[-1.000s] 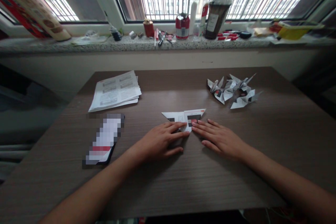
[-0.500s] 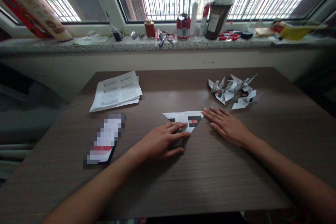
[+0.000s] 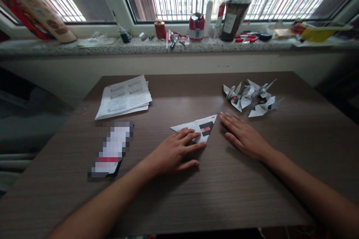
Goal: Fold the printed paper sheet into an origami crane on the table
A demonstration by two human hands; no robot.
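Observation:
A sheet of printed paper folded into a triangle [image 3: 206,127] lies flat on the brown table [image 3: 179,201], its long edge facing the window. My left hand [image 3: 179,149] rests on the paper's near left part with fingers spread, hiding its lower corner. Just right of the paper's right tip, my right hand [image 3: 244,134] lies palm down with fingers stretched out; a narrow gap separates it from the paper. Neither hand grips anything.
Several folded paper figures [image 3: 252,97] sit at the table's back right. A stack of printed sheets [image 3: 123,97] lies back left, with a phone [image 3: 112,149] in front of it. A can [image 3: 196,28] and a drink cup [image 3: 234,18] stand on the windowsill [image 3: 112,48].
The folded paper has turned slightly counterclockwise under my left hand, its right tip rising. My right hand has shifted a little right, away from that tip.

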